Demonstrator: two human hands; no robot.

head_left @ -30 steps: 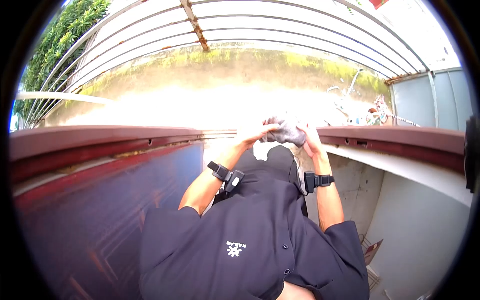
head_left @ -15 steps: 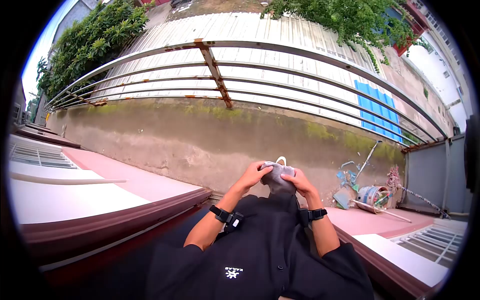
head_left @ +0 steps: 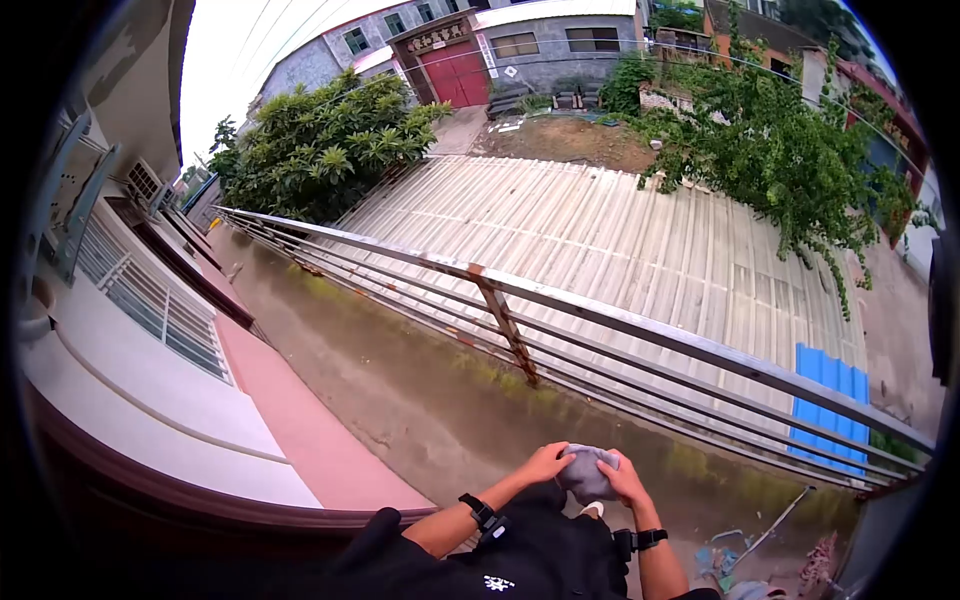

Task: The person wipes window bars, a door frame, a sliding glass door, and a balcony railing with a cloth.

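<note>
A crumpled grey cloth (head_left: 590, 476) is held up between my two hands, low in the view and in front of my dark clothing. My left hand (head_left: 545, 464) grips its left edge, fingers closed. On the opposite side, my right hand (head_left: 625, 478) pinches the cloth with thumb and fingers. Both wrists carry black straps with small boxes. Below the cloth, part of a light shoe (head_left: 593, 509) shows on the walkway.
A rusty metal railing (head_left: 640, 325) crosses diagonally ahead, with a corrugated roof (head_left: 600, 240) beyond it. The concrete walkway (head_left: 340, 350) runs to the upper left beside a pink and white wall (head_left: 290, 420). A mop head (head_left: 820, 562) and clutter lie at lower right.
The view has tilted up and turned, showing more roof, trees and buildings. The doorway frame has dropped toward the bottom. Both hands still hold the cloth, now lower in the view.
</note>
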